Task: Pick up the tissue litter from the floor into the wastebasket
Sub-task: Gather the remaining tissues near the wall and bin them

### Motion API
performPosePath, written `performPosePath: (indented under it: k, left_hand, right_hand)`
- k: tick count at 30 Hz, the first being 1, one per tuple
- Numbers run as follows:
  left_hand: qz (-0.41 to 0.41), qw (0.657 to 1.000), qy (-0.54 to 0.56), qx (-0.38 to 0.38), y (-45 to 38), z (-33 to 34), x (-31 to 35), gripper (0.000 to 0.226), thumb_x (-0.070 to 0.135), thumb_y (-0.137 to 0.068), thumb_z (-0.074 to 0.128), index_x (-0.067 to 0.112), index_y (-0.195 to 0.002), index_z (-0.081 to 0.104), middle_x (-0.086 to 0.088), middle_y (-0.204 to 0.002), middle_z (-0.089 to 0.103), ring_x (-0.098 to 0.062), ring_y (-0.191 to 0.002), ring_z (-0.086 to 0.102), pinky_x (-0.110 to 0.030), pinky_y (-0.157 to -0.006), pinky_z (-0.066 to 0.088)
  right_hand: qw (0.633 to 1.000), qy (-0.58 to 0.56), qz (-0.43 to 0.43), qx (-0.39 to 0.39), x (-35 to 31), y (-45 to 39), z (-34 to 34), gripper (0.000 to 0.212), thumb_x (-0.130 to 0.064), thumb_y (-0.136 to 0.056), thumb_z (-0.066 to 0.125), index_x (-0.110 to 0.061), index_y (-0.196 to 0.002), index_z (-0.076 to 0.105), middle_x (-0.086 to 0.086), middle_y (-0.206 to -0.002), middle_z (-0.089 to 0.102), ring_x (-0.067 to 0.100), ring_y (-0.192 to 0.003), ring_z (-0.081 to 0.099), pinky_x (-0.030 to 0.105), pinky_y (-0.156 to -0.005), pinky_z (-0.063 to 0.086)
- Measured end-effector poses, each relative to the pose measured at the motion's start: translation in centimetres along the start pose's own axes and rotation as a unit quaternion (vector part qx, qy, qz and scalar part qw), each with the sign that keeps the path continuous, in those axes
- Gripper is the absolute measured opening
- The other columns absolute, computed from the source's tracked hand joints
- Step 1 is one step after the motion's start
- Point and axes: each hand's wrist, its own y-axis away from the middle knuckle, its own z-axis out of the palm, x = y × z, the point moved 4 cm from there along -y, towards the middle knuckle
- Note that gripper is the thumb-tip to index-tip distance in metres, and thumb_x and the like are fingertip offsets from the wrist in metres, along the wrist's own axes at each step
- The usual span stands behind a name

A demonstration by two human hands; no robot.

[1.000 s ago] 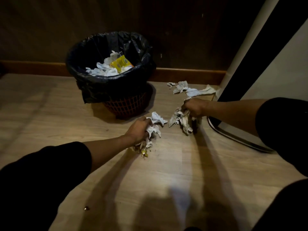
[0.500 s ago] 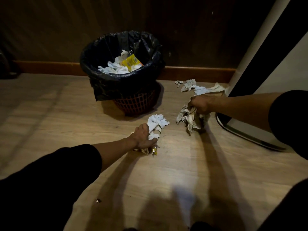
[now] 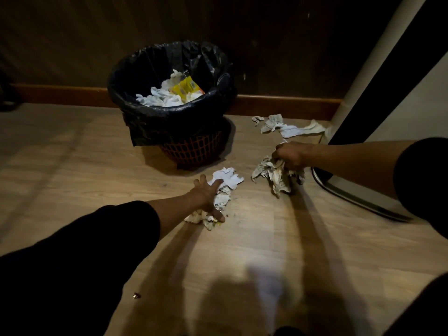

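Tissue litter (image 3: 221, 190): our left hand (image 3: 206, 192) spread flat on it, no grip yet.
Right hand (image 3: 291, 155): clutches tissue wad (image 3: 274, 174); loose ends may drop en route to wastebasket (image 3: 169, 132).

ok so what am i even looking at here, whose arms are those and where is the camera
The camera is worn on a person's head and looks forward and down, so the two arms in dark sleeves are that person's own. There is no machine here. Only this one view exists.

They are clearing tissue litter off a wooden floor. The left hand is spread, fingers fairly straight, over a pile of crumpled tissues lying on the floor. The right hand grips a grey bunch of tissues that hangs from its fist.

More loose tissues lie further back near the skirting board. The wastebasket, a reddish mesh one with a black bag liner, stands by the wall and already holds tissues and a yellow wrapper.
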Motion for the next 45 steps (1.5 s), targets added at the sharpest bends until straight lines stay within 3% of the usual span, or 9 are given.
performPosePath:
  k: [3, 7, 12, 16, 22, 26, 32, 41, 45]
  left_hand:
    - [0.021, 0.999, 0.024, 0.041, 0.1, 0.6, -0.5, 0.119, 0.063, -0.046, 0.087, 0.032, -0.142, 0.023, -0.019, -0.134, 0.025, -0.041, -0.126, 0.03, -0.054, -0.097, 0.046]
    - [0.054, 0.994, 0.071, 0.057, 0.9, 1.3, -1.1, 0.096, 0.047, -0.062, 0.086, 0.022, -0.141, 0.037, -0.02, -0.135, 0.036, -0.041, -0.121, 0.045, -0.044, -0.1, 0.047]
    - [0.092, 0.992, 0.054, 0.067, 2.9, 0.6, -0.9, 0.066, 0.036, -0.071, 0.081, 0.014, -0.127, 0.053, -0.017, -0.126, 0.056, -0.034, -0.117, 0.054, -0.031, -0.092, 0.046]
    - [0.111, 0.987, 0.048, 0.104, 4.3, -3.3, -1.0, 0.063, 0.031, -0.071, 0.082, 0.014, -0.126, 0.056, -0.015, -0.125, 0.06, -0.032, -0.113, 0.058, -0.029, -0.088, 0.046]
    - [0.136, 0.977, 0.036, 0.158, 7.7, -9.9, -0.9, 0.076, 0.033, -0.074, 0.082, 0.008, -0.138, 0.049, -0.013, -0.139, 0.054, -0.03, -0.127, 0.052, -0.033, -0.103, 0.043]
    - [0.178, 0.961, 0.039, 0.21, 10.8, -14.6, -0.3, 0.063, 0.034, -0.072, 0.082, 0.01, -0.126, 0.059, -0.012, -0.124, 0.063, -0.029, -0.115, 0.06, -0.035, -0.093, 0.049]
    - [0.216, 0.924, 0.061, 0.309, 15.0, -22.0, 0.4, 0.064, 0.036, -0.076, 0.081, 0.009, -0.129, 0.059, -0.013, -0.123, 0.065, -0.028, -0.114, 0.06, -0.031, -0.088, 0.044]
    - [0.126, 0.884, 0.133, 0.43, 16.2, -30.5, -5.0, 0.062, 0.028, -0.078, 0.079, 0.005, -0.132, 0.056, -0.016, -0.131, 0.061, -0.032, -0.121, 0.057, -0.04, -0.097, 0.046]
    - [0.066, 0.877, 0.174, 0.443, 15.0, -30.9, -7.7, 0.042, 0.02, -0.082, 0.072, 0.007, -0.12, 0.061, -0.018, -0.12, 0.063, -0.035, -0.113, 0.059, -0.043, -0.089, 0.05]
  right_hand:
    - [1.0, 0.0, 0.005, -0.003, 0.2, 0.3, -0.1, 0.048, -0.01, -0.086, 0.064, -0.015, -0.133, 0.057, 0.011, -0.131, 0.056, 0.029, -0.119, 0.055, 0.033, -0.092, 0.045]
    - [1.0, -0.004, 0.0, -0.001, -0.7, 0.1, -0.9, 0.048, -0.01, -0.085, 0.065, -0.015, -0.132, 0.058, 0.012, -0.13, 0.057, 0.03, -0.119, 0.055, 0.032, -0.093, 0.044]
    - [1.0, 0.006, -0.02, 0.007, -2.6, 0.2, -2.2, 0.045, -0.011, -0.083, 0.067, -0.015, -0.127, 0.061, 0.01, -0.124, 0.059, 0.029, -0.115, 0.057, 0.033, -0.092, 0.046]
    - [0.999, 0.014, -0.024, 0.029, -3.0, 0.9, -3.6, 0.045, -0.013, -0.081, 0.07, -0.016, -0.125, 0.061, 0.009, -0.122, 0.061, 0.029, -0.115, 0.058, 0.036, -0.095, 0.048]
    - [0.999, 0.017, 0.01, 0.047, -2.7, 3.5, -6.1, 0.042, -0.011, -0.083, 0.068, -0.015, -0.124, 0.061, 0.009, -0.123, 0.062, 0.028, -0.117, 0.058, 0.034, -0.093, 0.046]
    - [0.997, -0.002, 0.028, 0.073, -2.5, 5.0, -7.5, 0.037, -0.01, -0.082, 0.069, -0.021, -0.117, 0.063, 0.004, -0.117, 0.062, 0.025, -0.112, 0.061, 0.036, -0.092, 0.052]
    - [0.994, 0.017, 0.04, 0.103, -2.7, 6.8, -8.9, 0.039, -0.016, -0.083, 0.071, -0.018, -0.12, 0.063, 0.005, -0.124, 0.061, 0.024, -0.115, 0.059, 0.029, -0.086, 0.043]
    - [0.982, -0.049, 0.071, 0.168, -2.5, 7.8, -10.4, 0.037, -0.017, -0.088, 0.068, -0.017, -0.124, 0.061, 0.005, -0.124, 0.061, 0.023, -0.116, 0.059, 0.03, -0.091, 0.047]
    - [0.965, -0.127, 0.077, 0.217, -3.5, 7.7, -11.6, 0.044, -0.021, -0.086, 0.073, -0.011, -0.127, 0.061, 0.008, -0.127, 0.062, 0.025, -0.12, 0.058, 0.033, -0.095, 0.047]
